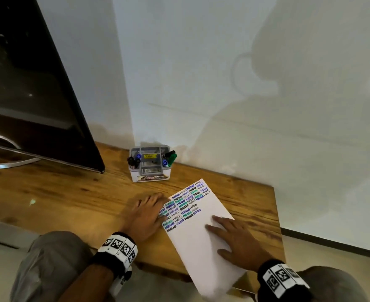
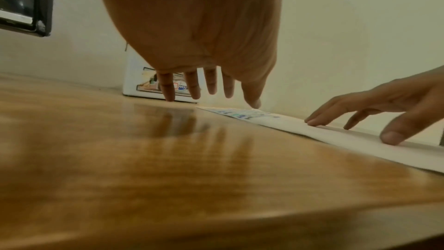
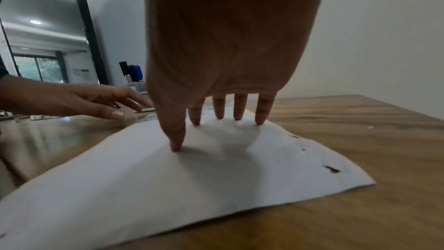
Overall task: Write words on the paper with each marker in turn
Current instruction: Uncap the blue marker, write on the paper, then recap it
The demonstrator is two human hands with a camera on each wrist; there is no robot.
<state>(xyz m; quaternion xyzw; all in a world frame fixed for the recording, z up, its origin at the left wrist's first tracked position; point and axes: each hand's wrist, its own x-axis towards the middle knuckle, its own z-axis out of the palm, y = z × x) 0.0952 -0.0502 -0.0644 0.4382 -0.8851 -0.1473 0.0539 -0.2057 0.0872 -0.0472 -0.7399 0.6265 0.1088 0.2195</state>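
Observation:
A white sheet of paper point(image 1: 201, 236) lies slanted on the wooden table point(image 1: 70, 192), its near end hanging over the front edge. Rows of "HELLO" in black, blue, green and purple fill its far left part. My right hand point(image 1: 234, 238) rests flat on the blank middle of the sheet, fingers point(image 3: 238, 109) spread and straight. My left hand point(image 1: 147, 212) lies flat at the sheet's left edge, fingers straight, thumb on the written part. Several capped markers point(image 1: 171, 156) stand in a small white and grey holder point(image 1: 150, 168) behind the paper. Neither hand holds a marker.
A dark monitor point(image 1: 38, 94) on a curved silver stand point(image 1: 3, 164) fills the left back of the table. A white wall rises right behind the holder. The table's right edge point(image 1: 276, 214) runs close to the paper. My knees show below the front edge.

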